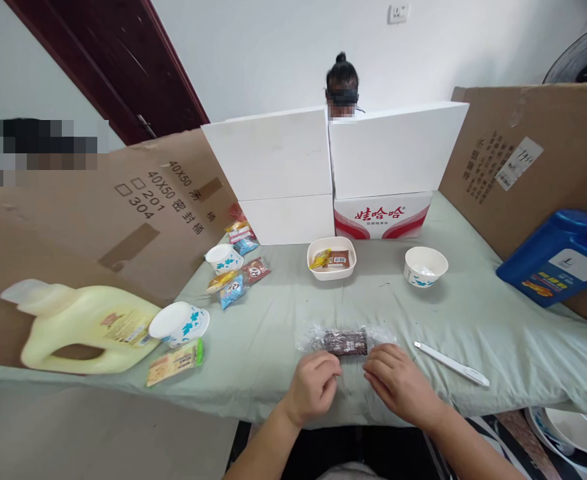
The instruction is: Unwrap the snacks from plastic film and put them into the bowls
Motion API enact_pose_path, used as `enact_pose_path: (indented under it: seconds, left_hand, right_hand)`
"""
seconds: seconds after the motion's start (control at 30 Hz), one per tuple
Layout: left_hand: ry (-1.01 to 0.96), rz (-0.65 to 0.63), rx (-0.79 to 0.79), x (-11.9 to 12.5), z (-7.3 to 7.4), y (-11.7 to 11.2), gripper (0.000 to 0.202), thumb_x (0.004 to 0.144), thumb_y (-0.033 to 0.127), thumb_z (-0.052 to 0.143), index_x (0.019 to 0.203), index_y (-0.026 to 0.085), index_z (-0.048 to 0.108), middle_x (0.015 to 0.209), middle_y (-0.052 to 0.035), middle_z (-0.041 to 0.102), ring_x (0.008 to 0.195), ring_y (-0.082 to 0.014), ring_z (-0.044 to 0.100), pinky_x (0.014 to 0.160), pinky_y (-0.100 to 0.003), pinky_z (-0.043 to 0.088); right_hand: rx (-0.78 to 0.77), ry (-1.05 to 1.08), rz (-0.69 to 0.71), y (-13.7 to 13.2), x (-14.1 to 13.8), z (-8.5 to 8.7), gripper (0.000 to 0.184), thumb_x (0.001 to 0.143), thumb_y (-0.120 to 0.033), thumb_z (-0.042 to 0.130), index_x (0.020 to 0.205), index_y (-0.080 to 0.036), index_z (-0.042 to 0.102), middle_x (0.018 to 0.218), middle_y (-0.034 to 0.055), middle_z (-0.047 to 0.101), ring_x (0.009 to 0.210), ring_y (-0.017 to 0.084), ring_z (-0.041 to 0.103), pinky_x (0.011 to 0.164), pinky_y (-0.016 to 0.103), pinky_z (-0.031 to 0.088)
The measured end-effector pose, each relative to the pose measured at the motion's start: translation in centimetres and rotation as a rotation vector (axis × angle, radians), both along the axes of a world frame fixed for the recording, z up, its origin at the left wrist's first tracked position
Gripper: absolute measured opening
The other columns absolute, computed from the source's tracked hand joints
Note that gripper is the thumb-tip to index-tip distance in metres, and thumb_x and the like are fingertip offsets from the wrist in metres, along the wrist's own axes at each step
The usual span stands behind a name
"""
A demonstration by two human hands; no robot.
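Note:
A dark brown wrapped packet [346, 342] lies on the cloth near the front edge. Clear plastic wrap [311, 337] spreads crumpled around it, out past both of its ends. Just in front of the packet's left end, my left hand [316, 383] is closed in a pinch on what looks like the near edge of the wrap. Opposite it, my right hand [398, 383] has its fingers curled together by the packet's right end, seemingly on the same film. The fingertips partly hide what they grip. A white, slim box cutter [452, 364] rests right of my right hand.
Beyond the packet stand a white tray [332, 275] with small snack packets and a paper bowl [425, 267]. Snack packets, paper cups and a yellow jug [88, 330] lie left; a blue bottle [556, 257] leans right. White boxes [286, 160] wall the back, with a person behind.

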State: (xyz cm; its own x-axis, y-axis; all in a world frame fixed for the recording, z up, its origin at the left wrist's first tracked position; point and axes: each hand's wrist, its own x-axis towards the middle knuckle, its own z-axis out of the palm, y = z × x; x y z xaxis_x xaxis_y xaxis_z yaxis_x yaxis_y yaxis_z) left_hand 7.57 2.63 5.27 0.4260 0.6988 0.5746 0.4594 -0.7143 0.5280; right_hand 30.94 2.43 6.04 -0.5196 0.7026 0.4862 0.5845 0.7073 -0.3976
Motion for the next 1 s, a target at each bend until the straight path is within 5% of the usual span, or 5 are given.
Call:
enact_pose_path:
  seconds: [0.2,0.4,0.6,0.8,1.0]
  left_hand:
    - [0.310,0.234,-0.016,0.5,-1.1,1.5,0.030,0.085,0.009,0.043,0.105,0.020,0.062,0.121,-0.0092,0.062,0.125,-0.0273,0.048,0.104,-0.050,0.038]
    - [0.507,0.486,-0.106,-0.4,-2.4,2.7,0.040,0.090,0.028,0.053,0.129,0.017,0.051,0.145,-0.0152,0.041,0.138,-0.0367,0.029,0.105,-0.060,0.034]
    - [0.272,0.483,0.041,-0.4,-1.1,1.6,0.022,0.091,0.021,0.046,0.108,0.018,0.060,0.123,-0.0125,0.058,0.124,-0.0283,0.047,0.101,-0.048,0.042]
    - [0.386,0.449,-0.039,0.5,-1.5,2.8,0.033,0.089,0.022,0.050,0.122,0.016,0.054,0.117,-0.0127,0.062,0.114,-0.0295,0.053,0.099,-0.053,0.040]
    - [0.256,0.410,0.051,0.2,-0.5,2.0,0.017,0.088,0.013,0.048,0.085,0.020,0.063,0.092,-0.0072,0.062,0.094,-0.0240,0.057,0.090,-0.047,0.044]
  right_hand:
    - [0.087,-0.170,-0.161,2.9,-1.4,-2.5,0.030,0.092,-0.013,0.042,0.116,-0.017,0.059,0.123,0.0102,0.062,0.122,0.026,0.049,0.098,0.043,0.042]
    - [0.043,-0.250,-0.297,4.0,-0.9,-3.1,0.026,0.090,-0.022,0.051,0.114,-0.016,0.059,0.114,0.0120,0.064,0.108,0.028,0.055,0.090,0.044,0.042]
    - [0.006,-0.163,-0.169,1.3,-0.3,-1.3,0.019,0.093,-0.014,0.042,0.086,-0.019,0.059,0.086,0.0050,0.063,0.085,0.020,0.055,0.077,0.035,0.040]
    - [-0.001,-0.110,-0.151,1.7,-0.3,-0.5,0.016,0.093,-0.018,0.043,0.099,-0.020,0.058,0.096,0.0072,0.063,0.092,0.021,0.057,0.079,0.036,0.046]
    - [0.060,-0.058,-0.201,2.1,0.6,-0.2,0.020,0.092,-0.019,0.047,0.108,-0.021,0.058,0.107,0.0081,0.063,0.103,0.022,0.057,0.088,0.042,0.048]
